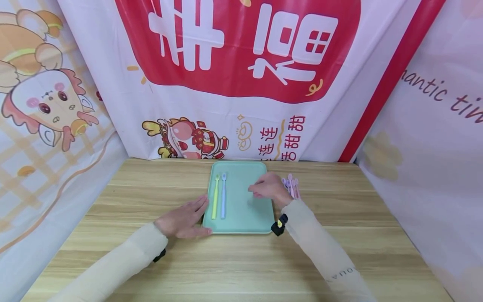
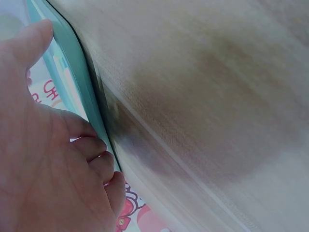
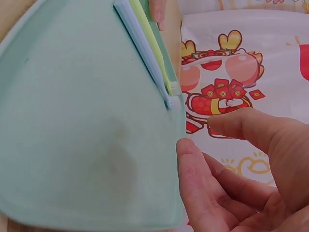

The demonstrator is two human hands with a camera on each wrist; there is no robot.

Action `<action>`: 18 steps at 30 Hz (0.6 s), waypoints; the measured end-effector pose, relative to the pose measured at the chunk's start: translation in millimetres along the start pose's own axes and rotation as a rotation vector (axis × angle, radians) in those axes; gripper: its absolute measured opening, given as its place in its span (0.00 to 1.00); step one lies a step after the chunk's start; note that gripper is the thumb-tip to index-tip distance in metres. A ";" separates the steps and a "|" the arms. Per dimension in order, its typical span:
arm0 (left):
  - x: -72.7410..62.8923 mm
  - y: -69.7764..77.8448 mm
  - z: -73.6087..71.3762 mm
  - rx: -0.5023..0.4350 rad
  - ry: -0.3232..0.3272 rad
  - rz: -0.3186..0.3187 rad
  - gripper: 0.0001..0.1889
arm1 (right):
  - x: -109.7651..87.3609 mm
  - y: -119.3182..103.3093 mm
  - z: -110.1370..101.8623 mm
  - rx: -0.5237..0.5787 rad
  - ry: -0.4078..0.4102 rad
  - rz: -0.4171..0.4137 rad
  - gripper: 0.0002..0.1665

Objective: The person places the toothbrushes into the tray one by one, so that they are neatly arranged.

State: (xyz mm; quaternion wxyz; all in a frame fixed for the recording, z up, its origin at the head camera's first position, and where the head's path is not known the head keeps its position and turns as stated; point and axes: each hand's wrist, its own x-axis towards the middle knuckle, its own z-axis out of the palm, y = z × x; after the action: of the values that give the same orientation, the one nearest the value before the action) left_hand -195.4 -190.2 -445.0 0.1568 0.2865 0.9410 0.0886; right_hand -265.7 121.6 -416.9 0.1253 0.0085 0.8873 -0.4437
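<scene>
A mint-green tray [image 1: 241, 226] lies on the table with a yellow-green toothbrush [image 1: 215, 199] and a blue toothbrush [image 1: 223, 199] side by side along its left part, heads toward the back. My left hand [image 1: 185, 218] rests at the tray's left edge, fingers extended, thumb at the near corner. Over the tray's right part hovers my right hand [image 1: 269, 188]; in the right wrist view its thumb [image 3: 241, 126] and index finger [image 3: 193, 179] stand apart with nothing between them. Several pink and purple toothbrushes [image 1: 291, 184] lie just right of the tray, partly hidden behind that hand.
The wood-grain table [image 1: 241, 268] runs up to a printed white and red backdrop [image 1: 234, 92] at the back. Printed cloth sheets [image 1: 49, 176] hang at both sides. Each wrist wears a small black device [image 1: 279, 224].
</scene>
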 end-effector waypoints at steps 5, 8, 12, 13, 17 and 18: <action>0.8 -1.5 1.2 0.005 0.002 0.002 0.52 | -8.1 11.4 -21.8 0.009 0.011 -0.012 0.18; 1.2 -2.1 2.0 0.006 0.000 0.000 0.53 | -13.6 17.6 -36.2 0.012 0.020 0.001 0.19; 1.8 -2.9 2.8 0.002 -0.006 -0.005 0.53 | -20.1 27.7 -57.5 -0.006 0.024 0.009 0.20; 1.8 -3.1 3.0 0.002 -0.006 -0.005 0.53 | -21.2 30.2 -62.8 -0.012 0.030 0.016 0.20; 1.8 -3.0 3.0 0.003 -0.005 -0.004 0.53 | -25.2 38.9 -83.0 -0.082 0.054 0.029 0.18; 1.7 -2.9 2.9 0.003 -0.004 -0.003 0.53 | -26.1 40.8 -87.2 -0.108 0.067 0.037 0.18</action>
State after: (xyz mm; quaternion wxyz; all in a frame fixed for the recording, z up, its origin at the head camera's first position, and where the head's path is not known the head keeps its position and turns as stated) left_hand -197.2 -191.4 -448.8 0.1582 0.2854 0.9413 0.0864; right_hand -254.0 217.7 -392.8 0.1040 0.0327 0.9133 -0.3923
